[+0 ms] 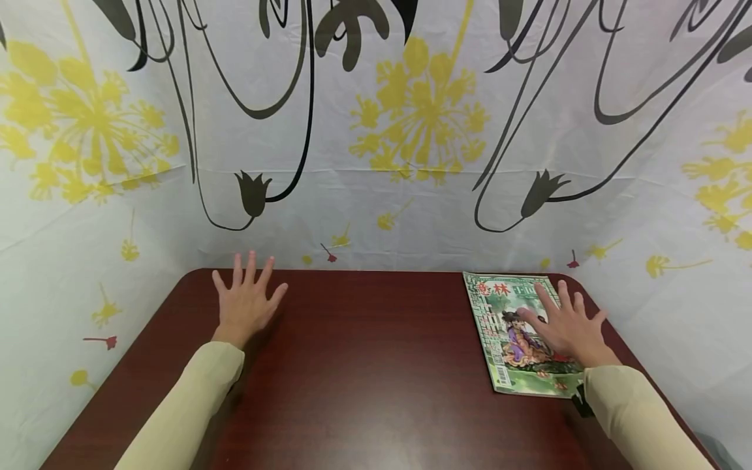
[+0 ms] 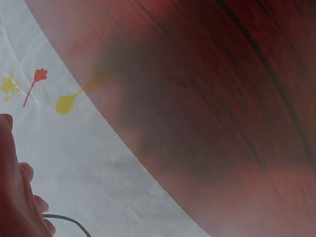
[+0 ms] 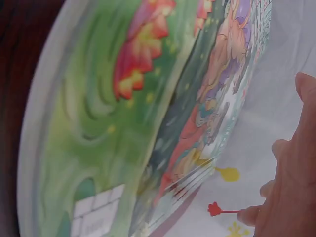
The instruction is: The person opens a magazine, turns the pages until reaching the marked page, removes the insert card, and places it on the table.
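Observation:
A magazine point(image 1: 490, 346) with a green illustrated cover lies flat at the far right of the dark red-brown table point(image 1: 352, 352). Over its right part my right hand point(image 1: 570, 329) is spread, fingers straight and apart, covering some of the cover picture. In the right wrist view the magazine point(image 3: 98, 118) fills the left half, and the fingers of the right hand point(image 3: 289, 173) show at the right edge. My left hand point(image 1: 243, 307) is spread over the table's far left corner, holding nothing. Part of the left hand point(image 2: 17, 182) shows in the left wrist view.
A white cloth point(image 1: 364, 222) printed with yellow and dark grey flowers hangs behind the table and on both sides. A small black object point(image 1: 581, 401) sits under the right cuff, by the magazine's lower right corner.

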### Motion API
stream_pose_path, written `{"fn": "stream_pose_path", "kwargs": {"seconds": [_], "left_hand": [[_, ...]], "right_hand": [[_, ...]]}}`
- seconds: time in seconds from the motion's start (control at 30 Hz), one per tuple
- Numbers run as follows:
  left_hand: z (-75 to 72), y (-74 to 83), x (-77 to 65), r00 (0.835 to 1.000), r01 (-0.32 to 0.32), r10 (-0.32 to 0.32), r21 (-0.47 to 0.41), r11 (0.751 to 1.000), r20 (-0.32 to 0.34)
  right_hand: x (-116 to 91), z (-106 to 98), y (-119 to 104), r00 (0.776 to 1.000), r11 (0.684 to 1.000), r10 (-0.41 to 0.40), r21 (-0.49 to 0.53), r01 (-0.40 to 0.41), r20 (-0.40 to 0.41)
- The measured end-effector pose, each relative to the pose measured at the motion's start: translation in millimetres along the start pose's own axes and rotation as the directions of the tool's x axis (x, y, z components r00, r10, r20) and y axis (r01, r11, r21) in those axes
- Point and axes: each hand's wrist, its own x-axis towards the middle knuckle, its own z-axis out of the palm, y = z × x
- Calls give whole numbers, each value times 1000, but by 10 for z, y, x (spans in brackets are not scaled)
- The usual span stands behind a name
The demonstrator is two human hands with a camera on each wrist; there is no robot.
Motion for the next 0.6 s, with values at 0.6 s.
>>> {"fn": "stream_pose_path", "kwargs": {"seconds": [0.6], "left_hand": [[92,268,10,990,-21,32,-85,996,134]], "right_hand": [[-16,77,86,989,996,41,76,-52,143]]}}
